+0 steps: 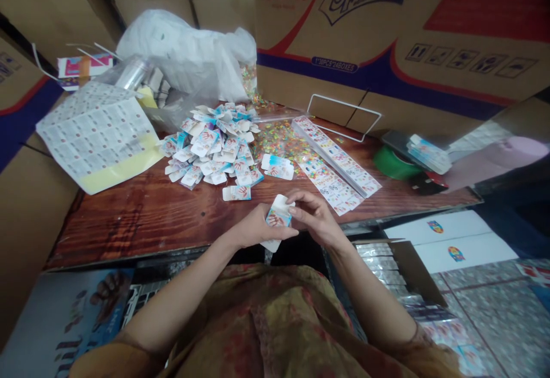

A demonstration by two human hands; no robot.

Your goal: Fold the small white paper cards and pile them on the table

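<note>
My left hand (258, 228) is wrapped round a small printed cardboard box (278, 213), white and blue with a picture of a hand on it. The thumb lies across its front, and a white flap sticks out below. At the box's upper right, my right hand (317, 217) pinches its white top flap between thumb and fingers. Both hands are just in front of the table's edge. Ahead and to the left is a heap of similar small boxes (215, 146), with flaps standing out. One loose box (236, 193) and a couple more (277, 167) lie nearer.
Colourful small pieces (279, 137) are scattered on the wooden table (141, 217). Printed strips (339, 172) lie right of them, sticker sheets (103, 132) left. A green tape roll (395, 163) stands at the right. A big carton (387, 40) blocks the back; an open carton (416, 275) sits below right.
</note>
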